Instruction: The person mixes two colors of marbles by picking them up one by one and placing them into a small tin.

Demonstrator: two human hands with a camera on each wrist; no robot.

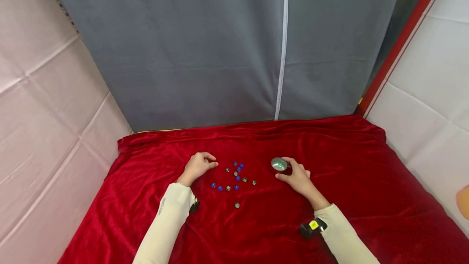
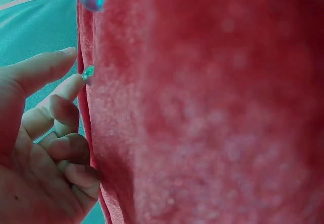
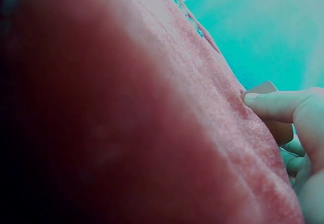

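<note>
Blue marbles and clear, green-flecked marbles lie loose across the lower middle of the frame on a red velvet cloth. Left of the scatter is the left hand, thumb and forefinger apart with nothing between them, the other fingers bent in; a green-flecked marble sits just beside the fingertips. Over to the right of centre, the right hand has thumb and fingers clamped around the side of a small round cup, its shiny, greenish mouth showing; whether anything is inside, I can't tell. This looks like the reach, with the cup steadied well apart from the marbles. Lifting that nearest one calls for a short shift rightward and a light thumb-and-forefinger pinch, as smooth glass could roll away.
</note>
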